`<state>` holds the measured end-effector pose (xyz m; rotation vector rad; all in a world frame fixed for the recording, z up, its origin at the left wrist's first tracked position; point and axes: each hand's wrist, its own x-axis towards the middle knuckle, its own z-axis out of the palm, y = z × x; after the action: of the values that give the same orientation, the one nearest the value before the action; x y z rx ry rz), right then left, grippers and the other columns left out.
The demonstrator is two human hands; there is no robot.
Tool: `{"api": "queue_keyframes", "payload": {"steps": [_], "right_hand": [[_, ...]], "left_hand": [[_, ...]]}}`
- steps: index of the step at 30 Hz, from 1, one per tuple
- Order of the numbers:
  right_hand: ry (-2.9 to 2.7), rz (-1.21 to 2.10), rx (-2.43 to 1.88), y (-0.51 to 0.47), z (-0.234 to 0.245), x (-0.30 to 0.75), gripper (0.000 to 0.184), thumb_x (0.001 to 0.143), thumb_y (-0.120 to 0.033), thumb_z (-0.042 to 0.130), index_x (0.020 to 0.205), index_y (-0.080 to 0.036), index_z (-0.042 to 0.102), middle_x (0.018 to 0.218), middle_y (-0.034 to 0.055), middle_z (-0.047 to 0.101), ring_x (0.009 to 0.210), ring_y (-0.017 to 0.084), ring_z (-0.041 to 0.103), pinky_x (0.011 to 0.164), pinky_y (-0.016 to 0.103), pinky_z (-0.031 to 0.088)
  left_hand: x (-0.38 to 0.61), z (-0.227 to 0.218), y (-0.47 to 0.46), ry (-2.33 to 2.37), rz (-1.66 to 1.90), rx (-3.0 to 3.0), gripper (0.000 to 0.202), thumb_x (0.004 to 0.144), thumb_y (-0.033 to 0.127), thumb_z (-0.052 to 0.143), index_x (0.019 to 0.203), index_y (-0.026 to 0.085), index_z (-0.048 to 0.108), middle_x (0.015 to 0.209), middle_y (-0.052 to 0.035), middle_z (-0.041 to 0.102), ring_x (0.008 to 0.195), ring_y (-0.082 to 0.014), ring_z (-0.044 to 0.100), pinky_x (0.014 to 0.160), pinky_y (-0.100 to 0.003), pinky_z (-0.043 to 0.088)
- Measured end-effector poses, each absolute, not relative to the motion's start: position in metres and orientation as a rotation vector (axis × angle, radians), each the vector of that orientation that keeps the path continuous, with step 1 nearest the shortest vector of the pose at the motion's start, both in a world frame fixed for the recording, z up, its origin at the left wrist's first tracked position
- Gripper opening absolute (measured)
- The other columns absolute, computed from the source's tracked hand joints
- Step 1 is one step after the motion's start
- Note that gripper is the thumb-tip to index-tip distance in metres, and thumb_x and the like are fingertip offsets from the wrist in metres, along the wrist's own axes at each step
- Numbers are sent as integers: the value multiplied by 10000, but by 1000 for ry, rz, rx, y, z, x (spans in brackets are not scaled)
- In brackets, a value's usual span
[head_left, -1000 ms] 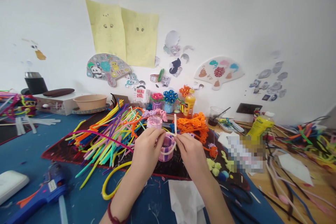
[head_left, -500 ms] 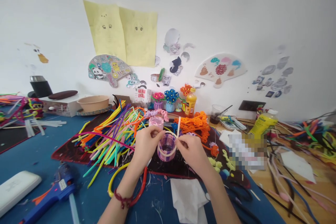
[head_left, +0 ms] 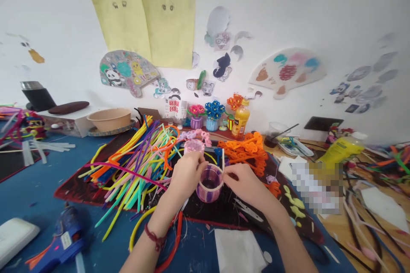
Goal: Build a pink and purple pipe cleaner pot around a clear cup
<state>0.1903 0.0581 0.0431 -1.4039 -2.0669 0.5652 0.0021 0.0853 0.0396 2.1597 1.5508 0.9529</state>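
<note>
A small purple-and-pink striped cup (head_left: 208,195) stands upright on the dark mat between my hands. A cream pipe cleaner (head_left: 223,160) runs round its rim, with one end sticking straight up at the right. My left hand (head_left: 188,171) is closed in a pinch at the rim's left side, on the cream strip as far as I can see. At the rim's right side, my right hand (head_left: 245,181) pinches the strip just below its upright end. Behind my left hand stands a pink cup (head_left: 194,146), partly hidden.
Bundled pipe cleaners (head_left: 137,166) lie to the left, orange twisted pieces (head_left: 246,151) at the back right. Scissors (head_left: 248,210) rest beneath my right forearm. A blue glue gun (head_left: 65,239) lies front left, and a white tissue (head_left: 238,247) in front. An orange drink bottle (head_left: 241,120) stands behind.
My view has shifted and come nearer. The cream strip, which arched above the back rim, now lies closer to it. The scissors have come into sight beneath my right forearm.
</note>
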Motion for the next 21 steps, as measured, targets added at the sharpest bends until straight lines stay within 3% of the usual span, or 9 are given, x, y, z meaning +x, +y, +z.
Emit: {"api": "queue_keyframes", "payload": {"steps": [3,9,16,21], "right_hand": [[-2070,634,-1428,54,40,192,327,842,-207,472,532,-221,368,517,-45,401,527,133,385,495,250,246],[-2030,778,-1450,43,42,191,346,915,-270,465,579,-207,512,551,-31,537,529,136,465,514,239,300],[-2028,870,-1543,39,45,194,365,929,-318,487,599,-194,578,547,-24,565,506,130,463,514,255,272],[-2049,874,-1638,33,53,191,368,937,-339,446,611,-190,531,572,-19,528,543,129,428,536,261,274]], "left_hand": [[3,36,81,1545,927,2067,154,881,157,603,738,211,618,689,-1,690,662,-183,652,629,-270,393],[-1,42,76,1476,937,1929,210,869,193,604,661,214,595,640,12,691,632,-170,658,633,-263,432],[-2,45,73,1411,929,1858,198,834,273,639,649,202,636,647,-2,693,617,-164,624,599,-264,428],[-9,49,73,1349,870,1852,165,822,256,652,684,185,706,656,-8,715,606,-150,619,585,-249,422]]}}
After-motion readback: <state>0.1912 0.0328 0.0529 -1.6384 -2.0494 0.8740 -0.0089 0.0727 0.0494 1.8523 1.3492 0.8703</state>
